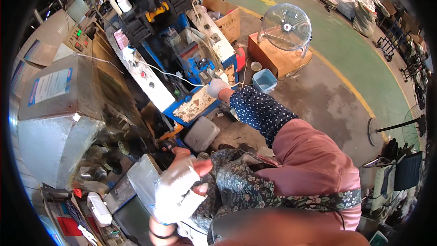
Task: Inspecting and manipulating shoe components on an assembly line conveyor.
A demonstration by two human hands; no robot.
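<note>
My right hand, in a white glove, reaches out to the front right corner of a blue and white machine. Its fingers look curled, and what they hold, if anything, is hidden. A thin white cable runs across the machine to this hand. Inside the machine, blue clamp parts sit just beyond the hand. Near my body, my left hand wears a white glove with bare fingertips. Its thumb and a finger are bent but apart, with nothing visible between them.
Left stands a grey metal housing; below it is a cluttered tray. A grey plastic canister lies under the machine. To the right are a blue bucket and a fan on a cardboard box. White sacks stand farther back.
</note>
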